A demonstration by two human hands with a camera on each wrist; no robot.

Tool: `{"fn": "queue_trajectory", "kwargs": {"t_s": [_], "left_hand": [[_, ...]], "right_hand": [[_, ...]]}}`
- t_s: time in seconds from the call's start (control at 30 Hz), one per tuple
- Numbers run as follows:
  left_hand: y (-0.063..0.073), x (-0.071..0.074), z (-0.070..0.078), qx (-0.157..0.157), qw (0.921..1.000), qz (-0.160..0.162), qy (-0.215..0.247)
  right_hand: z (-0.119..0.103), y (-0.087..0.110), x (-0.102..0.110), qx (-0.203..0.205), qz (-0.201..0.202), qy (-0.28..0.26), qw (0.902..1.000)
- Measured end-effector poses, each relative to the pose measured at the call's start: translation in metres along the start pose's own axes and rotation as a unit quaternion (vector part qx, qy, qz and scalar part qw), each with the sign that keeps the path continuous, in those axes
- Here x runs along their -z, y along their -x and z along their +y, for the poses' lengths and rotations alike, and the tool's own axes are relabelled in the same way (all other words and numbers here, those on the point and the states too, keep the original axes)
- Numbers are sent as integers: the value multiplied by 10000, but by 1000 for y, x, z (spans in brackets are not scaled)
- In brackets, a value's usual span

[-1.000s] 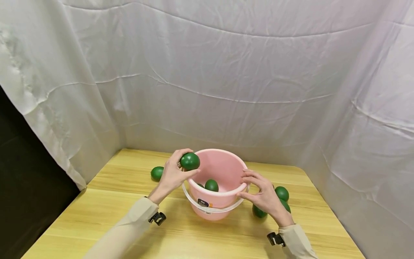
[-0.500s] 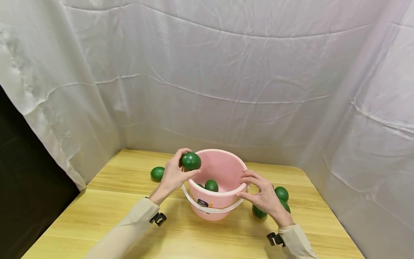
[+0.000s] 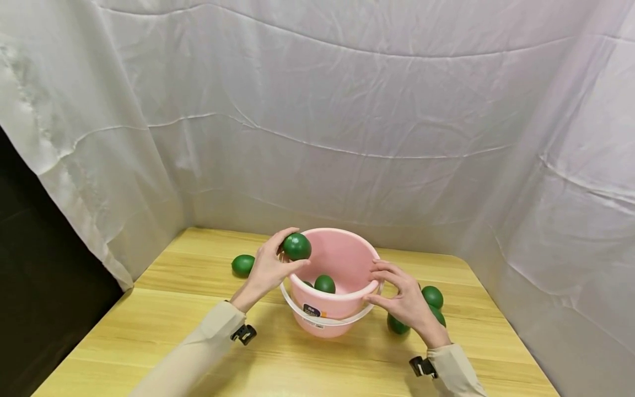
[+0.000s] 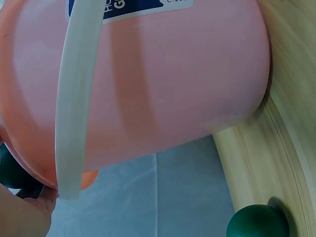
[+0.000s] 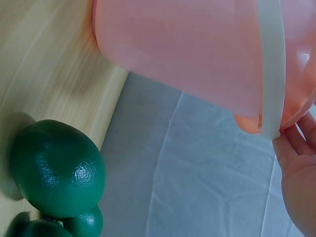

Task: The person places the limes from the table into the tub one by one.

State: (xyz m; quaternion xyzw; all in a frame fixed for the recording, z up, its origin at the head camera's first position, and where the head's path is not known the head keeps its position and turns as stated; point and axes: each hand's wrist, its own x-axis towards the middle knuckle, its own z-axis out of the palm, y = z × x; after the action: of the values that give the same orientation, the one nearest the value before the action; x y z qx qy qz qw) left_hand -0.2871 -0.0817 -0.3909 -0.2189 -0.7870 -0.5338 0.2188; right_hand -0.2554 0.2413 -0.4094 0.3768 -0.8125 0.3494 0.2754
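My left hand [image 3: 270,267] holds a dark green avocado [image 3: 297,246] between thumb and fingers, over the left rim of a pink bucket [image 3: 342,256]. In the left wrist view only part of that hand [image 4: 29,212] shows, by the rim. My right hand [image 3: 402,295] grips the bucket's right rim, with thumb and fingers on its edge. The bucket stands upright, its white handle [image 3: 329,321] hanging down in front. Inside lies an avocado [image 3: 324,284], with another partly hidden beside it.
A single avocado [image 3: 242,266] lies on the wooden table [image 3: 297,369] left of the bucket. Several more, including one avocado [image 3: 432,296], cluster by the right wrist, partly hidden by it. Pale cloth [image 3: 327,138] hangs behind and at both sides.
My left hand has shifted slightly right with the avocado, turning it a little so its stem mark no longer shows. The right hand and bucket have stayed put.
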Motion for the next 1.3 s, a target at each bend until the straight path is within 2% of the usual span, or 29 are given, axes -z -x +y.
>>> {"fn": "queue_trajectory", "kwargs": {"t_s": [0.2, 0.4, 0.87, 1.0, 1.1, 1.2, 1.3], "left_hand": [[-1, 0, 0, -92, 10000, -20, -5], [-1, 1, 0, -255, 9994, -138, 183], [0, 1, 2, -358, 9991, 169, 160], [1, 4, 8, -343, 9989, 271, 187], [1, 5, 6, -390, 9984, 310, 264], [1, 5, -3, -494, 9978, 366, 257], [1, 7, -6, -525, 9977, 396, 150]], "right_hand": [[-2, -1, 0, -79, 3, -19, 10000], [-2, 0, 1, -191, -20, 41, 9998], [-3, -1, 1, -205, -41, 19, 9998], [-3, -1, 1, -188, -19, 40, 9998], [-2, 0, 0, -130, 8, 69, 9999], [-1, 1, 0, -39, 28, 93, 9999], [0, 1, 0, 11, 41, 71, 10000]]}}
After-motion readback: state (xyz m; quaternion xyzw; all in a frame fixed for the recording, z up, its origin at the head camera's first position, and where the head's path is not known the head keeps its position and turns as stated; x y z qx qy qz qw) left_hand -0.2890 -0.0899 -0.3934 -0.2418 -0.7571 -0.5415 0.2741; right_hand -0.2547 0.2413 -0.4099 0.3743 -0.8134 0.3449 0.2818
